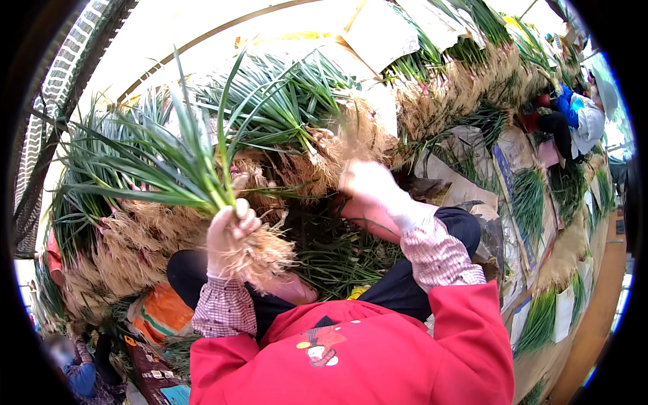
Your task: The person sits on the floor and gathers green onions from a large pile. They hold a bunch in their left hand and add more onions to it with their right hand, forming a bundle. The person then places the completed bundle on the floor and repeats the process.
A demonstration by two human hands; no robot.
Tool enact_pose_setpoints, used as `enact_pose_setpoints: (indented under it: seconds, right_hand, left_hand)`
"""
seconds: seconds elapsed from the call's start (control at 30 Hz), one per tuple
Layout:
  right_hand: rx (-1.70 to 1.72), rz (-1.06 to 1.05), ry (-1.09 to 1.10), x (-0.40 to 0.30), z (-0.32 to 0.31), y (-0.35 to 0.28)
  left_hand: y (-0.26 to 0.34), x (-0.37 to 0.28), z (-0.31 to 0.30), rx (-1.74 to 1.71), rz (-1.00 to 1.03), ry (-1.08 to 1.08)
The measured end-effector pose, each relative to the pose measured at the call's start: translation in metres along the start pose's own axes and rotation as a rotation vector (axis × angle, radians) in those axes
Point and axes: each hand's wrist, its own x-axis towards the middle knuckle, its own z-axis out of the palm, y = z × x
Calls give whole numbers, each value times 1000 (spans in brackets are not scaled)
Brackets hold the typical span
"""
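A bunch of green garlic plants (pixel 217 195) with long leaves and tan roots is gripped around the stems by my left hand (pixel 230 235), its leaves pointing up and left. My right hand (pixel 367 185) is raised to the right, in front of root ends and over my shin. It is motion-blurred, so its fingers and anything between them cannot be made out. Behind both hands lies a long heap of green garlic (pixel 283 106), leaves away from me and roots towards me. Loose green leaves (pixel 339 258) cover the ground between my legs.
An orange woven sack (pixel 164 311) lies at lower left, near a co-worker (pixel 83 369). Another co-worker (pixel 582 116) sits at far right. Paper sheets (pixel 466 177) and bundles of green leafy plants (pixel 527 197) lie on the right. Striped netting (pixel 55 86) hangs at upper left.
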Motion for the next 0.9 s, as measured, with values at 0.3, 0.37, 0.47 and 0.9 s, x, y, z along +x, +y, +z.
enact_pose_setpoints:
  seconds: [0.3, 0.37, 0.47, 0.9]
  right_hand:
    - [90, 503, 179, 46, -44, -22]
    - [45, 487, 215, 32, -35, -37]
    - [120, 433, 60, 24, -26, -70]
    - [1467, 596, -38, 60, 32, -92]
  left_hand:
    - [-41, 30, 20, -75, -214, 141]
    - [-48, 55, 66, -46, -215, 371]
    - [-76, 90, 34, 50, -239, 242]
    - [-59, 43, 18, 212, -223, 262]
